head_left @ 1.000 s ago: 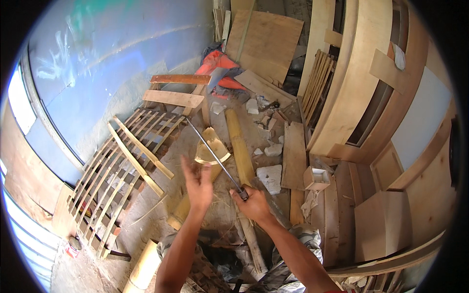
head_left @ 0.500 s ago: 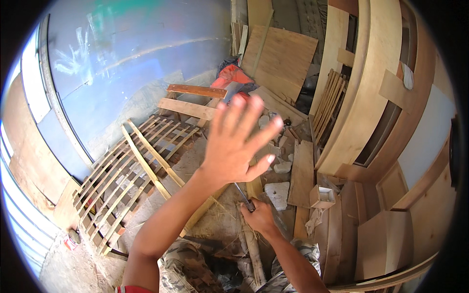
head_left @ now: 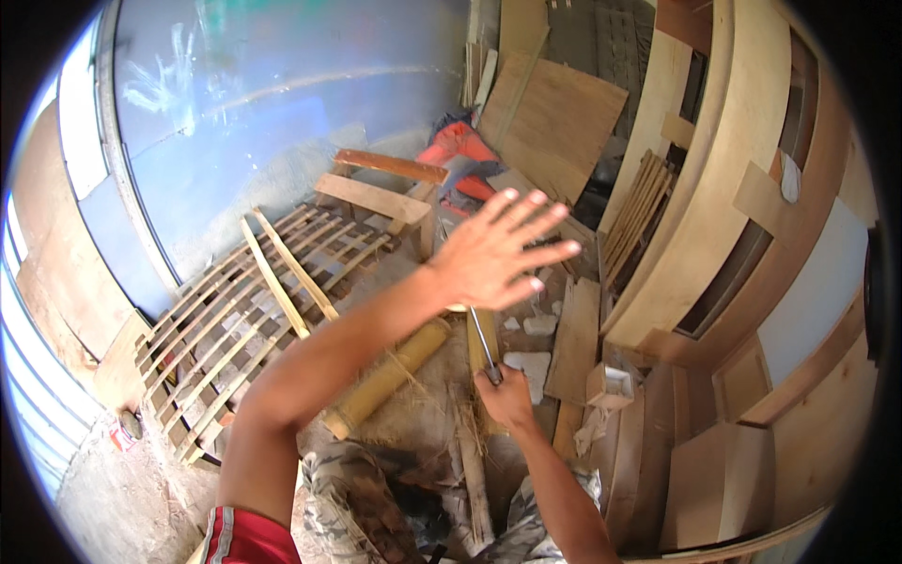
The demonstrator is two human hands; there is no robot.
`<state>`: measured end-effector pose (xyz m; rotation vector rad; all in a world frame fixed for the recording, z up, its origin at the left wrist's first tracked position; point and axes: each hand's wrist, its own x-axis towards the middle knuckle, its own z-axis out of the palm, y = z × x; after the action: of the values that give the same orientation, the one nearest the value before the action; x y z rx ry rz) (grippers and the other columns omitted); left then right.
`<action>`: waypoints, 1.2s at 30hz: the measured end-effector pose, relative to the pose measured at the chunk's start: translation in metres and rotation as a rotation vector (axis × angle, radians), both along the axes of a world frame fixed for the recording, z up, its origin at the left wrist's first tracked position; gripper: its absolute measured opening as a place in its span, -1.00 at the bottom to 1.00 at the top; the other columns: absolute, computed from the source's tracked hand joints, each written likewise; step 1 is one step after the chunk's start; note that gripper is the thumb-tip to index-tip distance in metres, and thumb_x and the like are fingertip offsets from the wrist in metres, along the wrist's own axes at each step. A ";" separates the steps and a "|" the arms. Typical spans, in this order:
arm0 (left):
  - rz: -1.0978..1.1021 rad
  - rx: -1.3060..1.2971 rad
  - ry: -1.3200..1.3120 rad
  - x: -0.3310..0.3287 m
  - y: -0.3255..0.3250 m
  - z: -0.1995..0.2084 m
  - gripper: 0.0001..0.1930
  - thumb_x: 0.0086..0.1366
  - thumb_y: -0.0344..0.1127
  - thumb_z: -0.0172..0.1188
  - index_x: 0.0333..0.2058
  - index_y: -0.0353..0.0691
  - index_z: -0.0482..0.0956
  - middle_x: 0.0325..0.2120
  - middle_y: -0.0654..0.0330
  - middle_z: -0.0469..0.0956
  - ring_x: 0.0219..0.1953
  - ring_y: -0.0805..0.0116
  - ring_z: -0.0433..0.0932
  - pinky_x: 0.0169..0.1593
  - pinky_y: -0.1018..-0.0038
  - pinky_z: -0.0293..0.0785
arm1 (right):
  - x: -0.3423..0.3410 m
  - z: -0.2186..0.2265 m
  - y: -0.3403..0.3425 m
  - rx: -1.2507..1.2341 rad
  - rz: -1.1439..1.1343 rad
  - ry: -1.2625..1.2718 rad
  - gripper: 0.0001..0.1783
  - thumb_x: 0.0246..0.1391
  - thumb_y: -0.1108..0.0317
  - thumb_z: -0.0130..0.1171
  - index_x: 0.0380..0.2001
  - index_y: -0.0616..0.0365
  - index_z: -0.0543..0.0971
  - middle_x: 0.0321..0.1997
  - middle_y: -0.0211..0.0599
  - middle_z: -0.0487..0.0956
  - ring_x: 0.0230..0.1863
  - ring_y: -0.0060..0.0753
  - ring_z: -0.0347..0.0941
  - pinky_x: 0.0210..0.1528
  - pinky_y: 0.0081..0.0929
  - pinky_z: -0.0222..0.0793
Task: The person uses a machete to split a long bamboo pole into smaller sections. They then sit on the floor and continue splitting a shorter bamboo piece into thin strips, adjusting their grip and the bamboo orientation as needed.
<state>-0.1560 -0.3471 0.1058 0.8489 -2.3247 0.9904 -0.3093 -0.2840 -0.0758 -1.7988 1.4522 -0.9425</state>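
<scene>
My left hand (head_left: 498, 256) is raised in front of me, fingers spread, with nothing in it. Below it, my right hand (head_left: 508, 399) is closed round the dark handle of a tool (head_left: 483, 340). The tool has a long, thin metal blade or shaft pointing up and away; its tip is hidden behind my left hand, and its exact kind is unclear. On the ground left of my right hand lies a thick yellow bamboo pole (head_left: 390, 381). A rough wooden stick (head_left: 473, 470) runs between my knees.
At the left lies a slatted wooden frame (head_left: 254, 324) with loose strips on top. Beyond it stands a small wooden bench (head_left: 371, 197), near red cloth (head_left: 458, 146). A plywood sheet (head_left: 552, 122) leans at the back. Tall wooden panels (head_left: 714, 188) and a small open box (head_left: 611, 386) are on the right.
My left hand has moved right and slightly down, uncovering more of the bamboo pole. My right hand, still gripping the tool, has shifted slightly up and right. The view has tilted a little.
</scene>
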 end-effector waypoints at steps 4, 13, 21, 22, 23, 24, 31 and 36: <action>-0.079 -0.069 0.036 -0.009 -0.003 -0.014 -0.37 0.38 0.19 -0.08 0.41 0.39 0.15 0.49 0.15 -0.06 0.51 0.00 -0.17 0.48 -0.09 -0.28 | 0.004 0.000 -0.009 -0.072 0.001 -0.054 -0.62 0.07 0.12 0.25 -0.50 0.29 0.56 -0.63 -0.05 0.53 -0.57 -0.11 0.52 -0.40 -0.19 0.42; -0.020 0.144 -0.023 -0.030 0.000 0.007 -0.39 0.40 0.18 -0.12 0.40 0.34 0.18 0.47 0.18 0.00 0.50 0.01 -0.06 0.49 -0.03 -0.20 | 0.003 0.004 -0.016 0.006 -0.001 -0.068 -0.63 0.06 0.12 0.27 -0.45 0.30 0.59 -0.62 -0.02 0.53 -0.54 -0.14 0.51 -0.36 -0.19 0.41; 0.015 -0.004 0.107 -0.010 0.007 0.027 -0.35 0.42 0.15 -0.11 0.44 0.24 0.10 0.49 0.12 -0.07 0.52 0.02 -0.15 0.50 -0.03 -0.32 | 0.005 0.014 -0.019 0.048 0.019 -0.015 -0.63 0.07 0.09 0.25 -0.37 0.26 0.62 -0.57 -0.05 0.58 -0.48 -0.08 0.58 -0.32 -0.19 0.46; 0.079 0.093 -0.028 0.003 -0.015 0.011 -0.36 0.43 0.16 -0.13 0.44 0.24 0.09 0.49 0.10 -0.11 0.52 0.00 -0.18 0.50 -0.03 -0.35 | 0.009 0.016 -0.023 -0.027 0.029 0.013 -0.63 0.07 0.10 0.25 -0.38 0.25 0.62 -0.57 -0.06 0.58 -0.48 -0.09 0.58 -0.32 -0.19 0.46; 0.157 0.227 -0.159 0.013 -0.017 -0.006 -0.36 0.44 0.16 -0.16 0.44 0.24 0.08 0.50 0.08 -0.15 0.52 -0.02 -0.21 0.51 -0.02 -0.39 | 0.013 0.010 -0.015 -0.066 0.056 0.042 -0.64 0.07 0.10 0.25 -0.38 0.25 0.62 -0.57 -0.08 0.59 -0.48 -0.11 0.58 -0.32 -0.20 0.46; 0.106 0.031 -0.024 0.025 -0.028 -0.014 -0.36 0.45 0.16 -0.18 0.45 0.24 0.06 0.50 0.10 -0.20 0.53 0.01 -0.28 0.51 0.01 -0.44 | 0.016 0.009 -0.013 -0.001 0.068 0.025 -0.64 0.07 0.10 0.25 -0.39 0.25 0.62 -0.57 -0.08 0.59 -0.49 -0.11 0.58 -0.32 -0.20 0.46; 0.211 0.110 -0.132 0.026 -0.056 -0.003 -0.38 0.51 0.08 -0.23 0.46 0.08 0.03 0.50 0.16 -0.19 0.53 0.04 -0.28 0.51 0.00 -0.41 | 0.023 0.024 -0.020 0.044 0.059 -0.046 -0.62 0.07 0.11 0.25 -0.54 0.25 0.52 -0.66 -0.22 0.48 -0.59 -0.30 0.40 -0.40 -0.24 0.37; 0.026 0.050 0.106 0.053 -0.063 0.030 -0.49 0.42 -0.06 0.01 0.28 -0.09 0.36 0.36 0.14 0.27 0.46 0.10 0.07 0.48 0.00 -0.11 | 0.025 0.065 -0.050 0.043 0.083 -0.077 -0.59 0.07 0.08 0.24 -0.59 0.21 0.48 -0.68 -0.25 0.45 -0.60 -0.35 0.35 -0.42 -0.25 0.35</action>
<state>-0.1031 -0.4097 0.1358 0.9305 -2.2621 0.8790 -0.2847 -0.3345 -0.0108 -1.7576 1.3308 -0.9217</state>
